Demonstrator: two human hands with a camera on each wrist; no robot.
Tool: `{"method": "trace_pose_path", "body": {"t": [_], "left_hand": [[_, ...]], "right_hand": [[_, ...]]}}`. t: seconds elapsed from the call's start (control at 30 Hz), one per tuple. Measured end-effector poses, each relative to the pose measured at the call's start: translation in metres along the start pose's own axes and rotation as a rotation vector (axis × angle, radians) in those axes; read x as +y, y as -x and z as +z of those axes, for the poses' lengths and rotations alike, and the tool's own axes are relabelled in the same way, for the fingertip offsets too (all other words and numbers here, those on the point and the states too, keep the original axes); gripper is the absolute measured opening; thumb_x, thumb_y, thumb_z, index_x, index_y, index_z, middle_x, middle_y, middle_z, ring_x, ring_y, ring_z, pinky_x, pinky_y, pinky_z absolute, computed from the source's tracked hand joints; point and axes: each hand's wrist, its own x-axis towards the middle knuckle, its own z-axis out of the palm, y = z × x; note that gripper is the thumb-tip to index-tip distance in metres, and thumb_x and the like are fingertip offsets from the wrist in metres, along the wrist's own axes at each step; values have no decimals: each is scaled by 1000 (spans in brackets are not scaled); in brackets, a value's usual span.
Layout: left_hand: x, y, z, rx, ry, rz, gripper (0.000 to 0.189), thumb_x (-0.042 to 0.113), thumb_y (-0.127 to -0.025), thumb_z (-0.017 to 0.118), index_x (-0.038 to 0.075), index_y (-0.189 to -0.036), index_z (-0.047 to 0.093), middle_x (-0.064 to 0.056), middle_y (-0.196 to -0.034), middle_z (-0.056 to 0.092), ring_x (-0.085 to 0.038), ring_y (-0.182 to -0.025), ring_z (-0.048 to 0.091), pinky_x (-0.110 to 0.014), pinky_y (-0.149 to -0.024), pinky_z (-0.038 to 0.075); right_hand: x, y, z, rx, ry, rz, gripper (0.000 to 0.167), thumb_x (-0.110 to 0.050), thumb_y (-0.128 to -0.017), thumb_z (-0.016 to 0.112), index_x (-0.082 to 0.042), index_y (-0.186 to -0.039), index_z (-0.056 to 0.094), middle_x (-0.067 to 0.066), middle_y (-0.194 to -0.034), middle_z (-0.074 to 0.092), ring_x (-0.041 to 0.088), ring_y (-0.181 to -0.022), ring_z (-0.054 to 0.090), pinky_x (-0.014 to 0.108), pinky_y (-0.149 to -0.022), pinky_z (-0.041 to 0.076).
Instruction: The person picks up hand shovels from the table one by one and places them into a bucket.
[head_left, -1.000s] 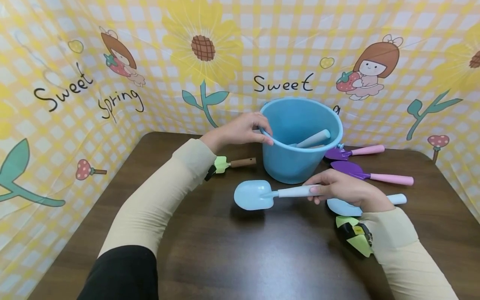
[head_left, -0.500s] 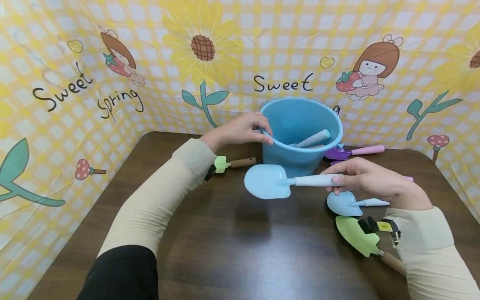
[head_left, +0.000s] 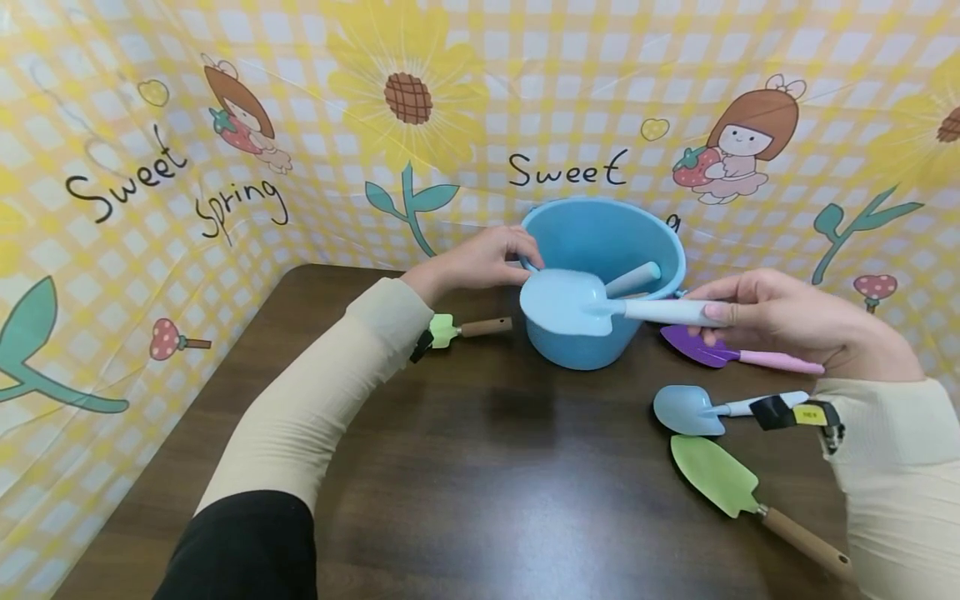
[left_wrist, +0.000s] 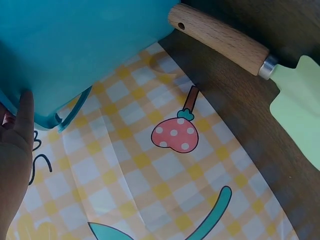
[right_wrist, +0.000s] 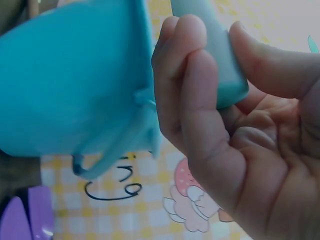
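Observation:
A light blue bucket (head_left: 581, 350) stands at the back of the table, and my left hand (head_left: 487, 260) grips its left rim with the thumb on the outside. Inside the bucket a pale blue handle (head_left: 636, 278) leans to the right. My right hand (head_left: 802, 321) holds a light blue toy shovel (head_left: 566, 304) by the end of its pale handle, between thumb and fingers. The shovel's blade points left, raised in front of the bucket's near rim and hiding part of it. In the right wrist view, the fingers curl round the handle's end (right_wrist: 220, 65).
To the right lie a purple trowel (head_left: 697, 346) with a pink handle, another light blue shovel (head_left: 684, 408) and a green trowel (head_left: 716, 475) with a wooden handle. A small green garden tool (head_left: 483, 327) lies left of the bucket. Patterned cloth (head_left: 322, 125) hangs behind.
My right hand has lifted the light blue shovel upward and to the right, from low over the table to the height of the bucket's rim. The left hand stays on the rim.

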Motion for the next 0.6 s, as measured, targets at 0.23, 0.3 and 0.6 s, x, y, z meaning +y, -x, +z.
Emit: {"method": "trace_pose_path", "body": {"t": [0.23,0.3,0.6], "left_hand": [[-1,0,2,4,38,4,9,17,-87,78,8,-88,76,-5,-91,69,-19,-93,51,-31,-84,43],[-1,0,2,3,38,9,10,20,-86,79,10,-88,76,-3,-89,70,-18,-92,52,-29,-82,42],[-3,0,3,20,40,21,10,18,-85,80,8,-86,76,-5,-86,70,-27,-91,52,-35,-83,42]], "right_hand": [[-7,-6,-31,10,-28,38,32,-11,-107,41,-22,-117,69,-8,-103,71,5,-90,66,22,-83,56],[-9,-8,-41,31,-5,67,33,-12,-107,41,-25,-115,70,-8,-102,71,5,-92,67,22,-84,56],[-39,-35,-79,109,60,293,28,-16,-107,41,-22,-103,68,-4,-95,69,5,-86,65,20,-84,56]]}}
